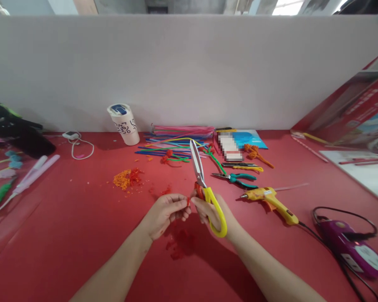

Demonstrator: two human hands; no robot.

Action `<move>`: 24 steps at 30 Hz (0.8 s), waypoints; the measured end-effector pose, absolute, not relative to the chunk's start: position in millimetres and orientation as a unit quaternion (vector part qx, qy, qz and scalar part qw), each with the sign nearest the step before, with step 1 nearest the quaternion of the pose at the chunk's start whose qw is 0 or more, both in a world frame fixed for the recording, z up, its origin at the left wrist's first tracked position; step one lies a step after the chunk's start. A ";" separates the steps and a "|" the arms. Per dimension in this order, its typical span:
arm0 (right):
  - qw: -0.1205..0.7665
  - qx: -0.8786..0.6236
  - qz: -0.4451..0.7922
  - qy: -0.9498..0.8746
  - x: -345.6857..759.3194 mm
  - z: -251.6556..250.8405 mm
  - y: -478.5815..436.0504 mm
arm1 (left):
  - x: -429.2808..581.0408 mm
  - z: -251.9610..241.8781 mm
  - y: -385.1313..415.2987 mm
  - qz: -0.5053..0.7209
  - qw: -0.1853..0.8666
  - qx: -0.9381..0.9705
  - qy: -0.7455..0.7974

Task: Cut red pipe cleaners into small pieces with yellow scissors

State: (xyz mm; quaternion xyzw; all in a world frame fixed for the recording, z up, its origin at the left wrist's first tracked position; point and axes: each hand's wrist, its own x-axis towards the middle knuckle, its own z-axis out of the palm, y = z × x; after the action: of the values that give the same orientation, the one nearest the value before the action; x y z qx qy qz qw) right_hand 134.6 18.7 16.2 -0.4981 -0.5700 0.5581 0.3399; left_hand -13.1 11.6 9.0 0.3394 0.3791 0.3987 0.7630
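head view — pliers (230,178) and glue gun (272,200) near scissors (203,180)

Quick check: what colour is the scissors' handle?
The scissors' handle is bright yellow, seen in the head view, the only one.

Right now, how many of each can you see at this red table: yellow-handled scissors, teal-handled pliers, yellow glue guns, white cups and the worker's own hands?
Yellow-handled scissors: 1 pair
Teal-handled pliers: 1 pair
Yellow glue gun: 1
White cup: 1
Hands: 2, the left hand and the right hand
Total: 6
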 end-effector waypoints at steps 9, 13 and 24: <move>0.329 -0.535 0.554 -0.547 133.4 12.8 16.0 | -9.5 8.4 10.5 0.377 0.675 0.443 0.453; 0.328 -0.545 0.515 -0.574 133.4 8.3 16.2 | -7.7 7.4 10.4 0.367 0.608 0.498 0.497; 0.115 -0.586 0.217 -0.772 156.4 8.1 9.6 | -21.6 9.1 21.0 0.548 0.598 0.330 0.483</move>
State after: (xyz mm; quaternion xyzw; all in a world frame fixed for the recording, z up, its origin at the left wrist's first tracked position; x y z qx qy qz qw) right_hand 156.4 9.6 8.1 -0.5861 -0.7723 0.2165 0.1146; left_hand -21.6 21.0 9.1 0.3299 0.4826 0.5484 0.5979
